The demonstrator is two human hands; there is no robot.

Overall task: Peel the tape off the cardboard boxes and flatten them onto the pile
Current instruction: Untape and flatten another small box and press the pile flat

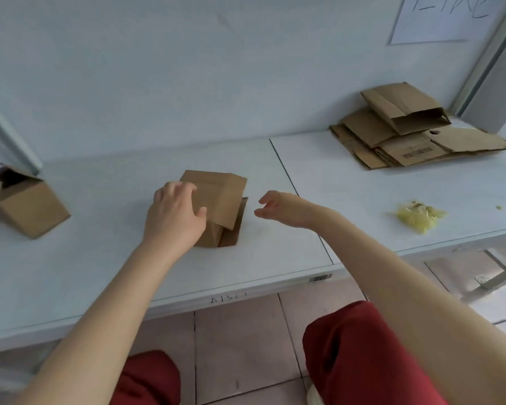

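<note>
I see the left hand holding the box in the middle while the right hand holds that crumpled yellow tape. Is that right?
Not quite. The left hand does hold the middle box, but the right hand holds nothing; it hovers beside the box, fingers loosely curled. The crumpled yellow tape lies on the table further right, as the head view shows.

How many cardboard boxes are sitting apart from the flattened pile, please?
2. The middle box sits mid-table, held by the left hand; the left box stands open at the table's left edge. The pile lies far right and could hide more.
</note>
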